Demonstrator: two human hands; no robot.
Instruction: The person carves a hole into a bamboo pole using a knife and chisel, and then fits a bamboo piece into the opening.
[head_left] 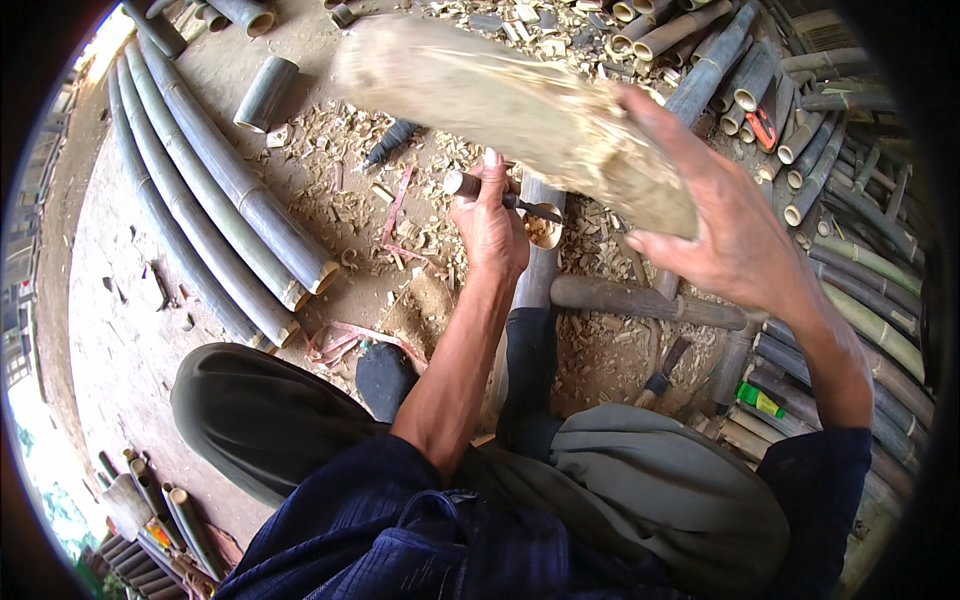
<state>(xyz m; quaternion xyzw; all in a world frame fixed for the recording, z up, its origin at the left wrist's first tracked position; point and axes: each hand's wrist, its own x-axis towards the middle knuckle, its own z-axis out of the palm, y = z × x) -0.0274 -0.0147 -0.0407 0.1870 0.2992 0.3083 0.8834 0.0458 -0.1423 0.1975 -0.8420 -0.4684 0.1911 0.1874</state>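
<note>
My left hand (490, 228) is closed round a chisel (538, 210) with a wooden handle and a dark blade. The blade lies over a hollow opening, with wood chips inside, in a grey bamboo pole (538, 285) between my legs. My right hand (728, 215) grips one end of a thick, pale wooden block (510, 105), raised above the chisel. Motion blurs the block's far end, and its side by my fingers is splintered and frayed. Part of the chisel is hidden by my left fingers.
Long bamboo poles (200, 175) lie at the left, near a short bamboo piece (266, 93). A rounded wooden bar (650, 300) rests right of the worked pole. Stacked bamboo (880, 290) lines the right side, with a green tube (760, 400). Shavings (420, 215) litter the floor.
</note>
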